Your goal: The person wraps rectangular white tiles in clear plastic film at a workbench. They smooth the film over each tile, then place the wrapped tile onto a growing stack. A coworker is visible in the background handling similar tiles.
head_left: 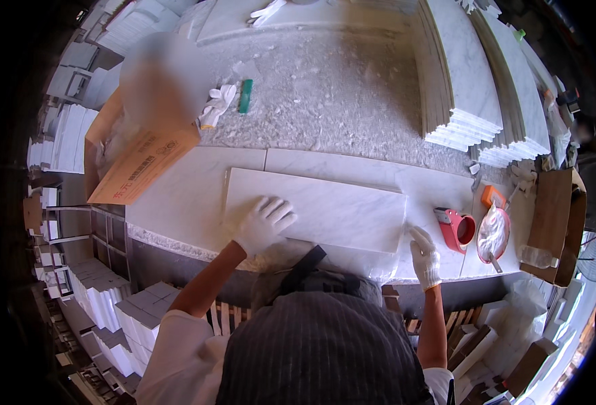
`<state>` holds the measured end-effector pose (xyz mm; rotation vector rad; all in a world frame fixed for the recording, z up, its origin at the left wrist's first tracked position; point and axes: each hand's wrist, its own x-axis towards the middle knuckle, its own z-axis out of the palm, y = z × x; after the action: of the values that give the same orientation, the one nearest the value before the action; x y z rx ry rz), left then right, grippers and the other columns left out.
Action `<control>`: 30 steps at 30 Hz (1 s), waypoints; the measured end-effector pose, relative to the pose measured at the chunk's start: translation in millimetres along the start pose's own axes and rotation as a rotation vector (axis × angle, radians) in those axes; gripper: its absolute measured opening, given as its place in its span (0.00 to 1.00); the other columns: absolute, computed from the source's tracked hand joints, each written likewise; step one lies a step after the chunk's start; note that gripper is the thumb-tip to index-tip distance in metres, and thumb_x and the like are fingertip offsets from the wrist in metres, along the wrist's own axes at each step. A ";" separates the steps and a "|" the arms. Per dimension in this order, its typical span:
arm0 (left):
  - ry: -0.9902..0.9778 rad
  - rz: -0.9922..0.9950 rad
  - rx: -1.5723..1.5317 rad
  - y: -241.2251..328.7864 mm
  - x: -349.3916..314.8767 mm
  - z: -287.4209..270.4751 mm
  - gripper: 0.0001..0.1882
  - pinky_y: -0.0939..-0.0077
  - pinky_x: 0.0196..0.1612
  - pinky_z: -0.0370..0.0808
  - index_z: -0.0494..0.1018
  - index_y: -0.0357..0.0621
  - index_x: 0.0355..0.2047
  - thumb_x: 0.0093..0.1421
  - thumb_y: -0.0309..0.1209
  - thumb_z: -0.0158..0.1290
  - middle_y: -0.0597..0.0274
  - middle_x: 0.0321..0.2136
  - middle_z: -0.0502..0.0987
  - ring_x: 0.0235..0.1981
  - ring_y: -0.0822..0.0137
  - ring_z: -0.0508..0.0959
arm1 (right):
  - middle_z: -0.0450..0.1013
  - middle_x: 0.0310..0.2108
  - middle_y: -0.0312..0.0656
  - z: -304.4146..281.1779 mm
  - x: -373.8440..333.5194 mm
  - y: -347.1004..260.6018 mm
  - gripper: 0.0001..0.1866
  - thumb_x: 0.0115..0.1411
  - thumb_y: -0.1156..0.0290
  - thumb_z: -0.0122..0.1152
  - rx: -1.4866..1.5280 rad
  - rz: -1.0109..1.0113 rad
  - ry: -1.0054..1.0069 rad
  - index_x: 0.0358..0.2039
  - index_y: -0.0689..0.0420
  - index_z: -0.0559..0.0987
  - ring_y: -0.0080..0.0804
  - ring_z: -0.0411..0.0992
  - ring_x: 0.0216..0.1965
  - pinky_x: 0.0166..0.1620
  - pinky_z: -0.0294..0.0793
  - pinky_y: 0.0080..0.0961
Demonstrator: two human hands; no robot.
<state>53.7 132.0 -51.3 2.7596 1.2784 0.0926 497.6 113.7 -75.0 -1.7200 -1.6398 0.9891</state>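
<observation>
A rectangular white marble tile (325, 206) with faint grey veins lies flat on the pale stone slabs of the bench. My left hand (264, 226), in a white knit glove, rests on the tile's left end with its fingers spread. Just off the tile's right end is my right hand (424, 258), gloved too, fingers extended and slightly bent, with nothing visible in it. Right of that hand sits a red tape dispenser (458, 229). Beyond it stands a red bowl (504, 233) of white paste with a tool handle sticking out, beside a small orange item (492, 196).
Tall stacks of marble slabs (463, 74) rise at the far right. Loose white gloves (218, 106) and a green strip (246, 96) lie on the dusty rubble surface (325, 88). Cardboard boxes stand left (146, 165) and right (548, 216), the right one beside a clear plastic bottle (538, 257).
</observation>
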 end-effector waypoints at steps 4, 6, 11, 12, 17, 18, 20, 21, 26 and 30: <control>0.120 -0.092 -0.162 -15.5 -13.6 1.2 0.28 0.56 0.61 0.67 0.72 0.47 0.56 0.56 0.41 0.61 0.52 0.58 0.70 0.58 0.50 0.71 | 0.76 0.49 0.48 3.9 -0.9 3.4 0.15 0.61 0.73 0.56 -0.019 0.027 0.058 0.49 0.59 0.80 0.45 0.73 0.52 0.55 0.71 0.35; 0.198 -0.586 -0.324 -22.4 -17.6 -0.5 0.28 0.58 0.60 0.68 0.70 0.45 0.57 0.58 0.41 0.60 0.49 0.56 0.71 0.56 0.47 0.71 | 0.76 0.48 0.48 10.6 4.7 2.5 0.16 0.62 0.70 0.56 -0.110 0.027 0.091 0.50 0.58 0.79 0.46 0.73 0.50 0.54 0.71 0.36; 0.258 -1.178 -0.432 -53.4 -44.6 9.6 0.29 0.63 0.57 0.69 0.66 0.39 0.60 0.61 0.39 0.57 0.47 0.53 0.73 0.55 0.51 0.72 | 0.75 0.46 0.49 31.0 16.7 -12.4 0.19 0.63 0.59 0.55 -0.236 0.128 0.121 0.52 0.51 0.78 0.48 0.73 0.47 0.51 0.71 0.39; 0.236 -1.223 -0.543 -62.8 -66.5 35.2 0.30 0.64 0.56 0.69 0.65 0.37 0.60 0.61 0.38 0.56 0.49 0.53 0.73 0.54 0.54 0.73 | 0.74 0.43 0.51 36.4 20.9 -17.5 0.20 0.63 0.56 0.55 -0.257 0.107 0.151 0.52 0.50 0.78 0.51 0.73 0.45 0.48 0.72 0.42; 0.298 -1.263 -0.839 -75.4 -95.2 81.9 0.27 0.68 0.51 0.71 0.65 0.36 0.55 0.61 0.39 0.56 0.59 0.45 0.73 0.46 0.67 0.73 | 0.72 0.39 0.55 51.5 31.2 -35.6 0.21 0.63 0.54 0.56 -0.294 0.171 0.104 0.49 0.56 0.76 0.55 0.72 0.42 0.44 0.72 0.45; 0.315 -1.247 -0.831 -76.2 -92.6 78.2 0.25 0.68 0.50 0.71 0.66 0.37 0.53 0.61 0.39 0.56 0.61 0.43 0.73 0.45 0.68 0.73 | 0.72 0.40 0.55 52.0 32.1 -34.8 0.22 0.63 0.54 0.56 -0.294 0.183 0.094 0.49 0.57 0.76 0.55 0.72 0.42 0.44 0.72 0.45; 0.317 -1.236 -0.853 -77.6 -86.6 72.3 0.23 0.69 0.48 0.71 0.66 0.39 0.50 0.62 0.39 0.57 0.62 0.40 0.73 0.43 0.69 0.73 | 0.73 0.40 0.54 52.8 30.5 -30.4 0.24 0.63 0.53 0.57 -0.280 0.173 0.107 0.50 0.59 0.75 0.55 0.72 0.42 0.44 0.72 0.45; 0.302 -1.242 -0.880 -81.1 -87.3 69.7 0.21 0.69 0.48 0.71 0.67 0.39 0.49 0.62 0.39 0.57 0.62 0.39 0.73 0.42 0.69 0.73 | 0.72 0.40 0.54 54.3 29.1 -28.2 0.25 0.64 0.53 0.57 -0.263 0.149 0.129 0.51 0.60 0.75 0.54 0.72 0.42 0.44 0.72 0.45; 0.284 -1.261 -1.009 -88.0 -93.2 67.7 0.20 0.70 0.47 0.71 0.67 0.38 0.44 0.58 0.37 0.59 0.61 0.39 0.73 0.42 0.69 0.72 | 0.72 0.41 0.54 54.5 32.7 -28.4 0.28 0.64 0.53 0.57 -0.213 0.105 0.121 0.55 0.61 0.73 0.52 0.72 0.44 0.46 0.71 0.42; 0.231 -1.293 -0.989 -90.0 -91.0 59.6 0.20 0.70 0.45 0.72 0.67 0.38 0.43 0.58 0.37 0.60 0.61 0.38 0.73 0.40 0.69 0.72 | 0.72 0.41 0.53 52.8 36.8 -30.2 0.28 0.63 0.53 0.58 -0.188 0.146 0.084 0.56 0.61 0.73 0.52 0.71 0.45 0.47 0.71 0.42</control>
<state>-67.5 116.6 -122.0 0.8828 2.0152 0.6815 436.3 148.2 -85.5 -2.0026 -1.6156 0.8372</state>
